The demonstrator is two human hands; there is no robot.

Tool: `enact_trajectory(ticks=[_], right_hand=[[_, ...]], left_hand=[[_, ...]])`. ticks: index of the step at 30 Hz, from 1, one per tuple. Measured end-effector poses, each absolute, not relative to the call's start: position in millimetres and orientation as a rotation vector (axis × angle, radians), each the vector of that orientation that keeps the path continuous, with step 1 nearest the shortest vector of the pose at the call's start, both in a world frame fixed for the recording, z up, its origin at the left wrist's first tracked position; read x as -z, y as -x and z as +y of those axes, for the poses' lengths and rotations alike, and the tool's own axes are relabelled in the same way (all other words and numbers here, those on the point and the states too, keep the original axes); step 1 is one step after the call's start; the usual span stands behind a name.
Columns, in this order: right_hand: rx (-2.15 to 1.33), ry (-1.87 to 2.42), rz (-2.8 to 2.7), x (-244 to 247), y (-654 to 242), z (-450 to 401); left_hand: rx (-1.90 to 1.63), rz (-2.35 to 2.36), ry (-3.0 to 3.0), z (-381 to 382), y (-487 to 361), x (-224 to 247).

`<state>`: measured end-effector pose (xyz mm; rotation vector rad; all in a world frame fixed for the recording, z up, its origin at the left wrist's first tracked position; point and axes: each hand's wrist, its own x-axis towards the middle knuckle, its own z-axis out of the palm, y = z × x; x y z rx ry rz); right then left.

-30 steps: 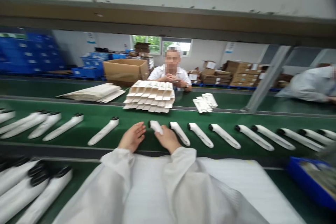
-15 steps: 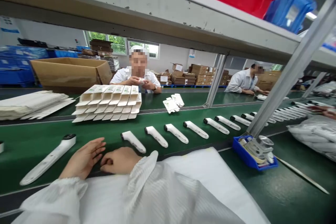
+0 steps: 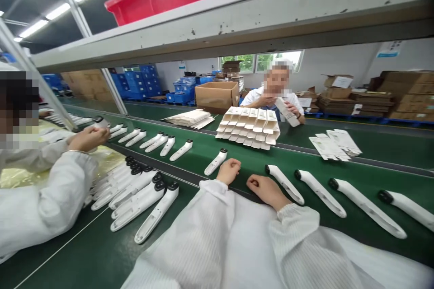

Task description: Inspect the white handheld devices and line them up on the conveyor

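My left hand [image 3: 229, 171] is at the near edge of the green belt, fingers curled in; what it holds, if anything, is hidden. It is just right of a white handheld device shell with a black end [image 3: 216, 161]. My right hand [image 3: 267, 189] rests a little to the right with its fingers curled, and no object shows in it. Beside it on the right lies another white shell [image 3: 285, 184], with several more in a row beyond. The two hands are apart.
Folded white boxes [image 3: 249, 126] stand in a stack across the belt, near flat cartons [image 3: 334, 144]. A person opposite holds a white box [image 3: 287, 112]. At left, a co-worker's sleeve [image 3: 50, 194] is beside piled white shells [image 3: 145, 189]. A metal shelf [image 3: 210, 31] hangs above.
The view has swung left, bringing the co-worker and piled shells into sight. My left hand's fingers have curled in from a looser pose. The person opposite now holds a white box.
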<state>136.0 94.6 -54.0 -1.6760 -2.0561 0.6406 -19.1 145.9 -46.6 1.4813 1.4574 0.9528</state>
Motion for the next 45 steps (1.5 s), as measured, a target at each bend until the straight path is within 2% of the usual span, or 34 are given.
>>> enact_trajectory(ticks=[4, 8, 11, 15, 19, 24, 38, 45], right_hand=[[-0.662, 1.676, -2.066, 56.0, -136.7, 95.1], [-0.667, 1.680, -2.046, 56.9, -137.5, 95.5], [-0.700, 1.624, -1.933, 59.2, -138.9, 99.8], [-0.914, 1.436, -1.498, 59.5, -141.7, 107.8], [-1.061, 1.273, -1.103, 53.8, -145.5, 110.9], [-1.081, 1.204, -0.943, 47.6, -147.6, 109.9], [-1.004, 1.118, -1.020, 41.8, -137.7, 106.6], [-0.998, 1.098, -0.952, 40.8, -137.7, 111.3]], left_hand=[[-0.985, 1.926, -1.959, 147.1, 33.1, 43.3], [-0.611, 2.142, -1.911, 151.2, 42.3, 41.4], [-0.746, 1.894, -1.707, 153.9, 41.9, 41.3], [-1.120, 1.119, -1.012, 146.7, 32.2, 35.1], [-1.102, 0.708, -0.622, 133.1, 17.3, 25.3], [-1.003, 0.739, -0.665, 124.6, 5.7, 21.5], [-0.938, 0.788, -0.736, 118.8, -8.7, 25.6], [-0.825, 0.894, -0.978, 111.3, -19.7, 28.1]])
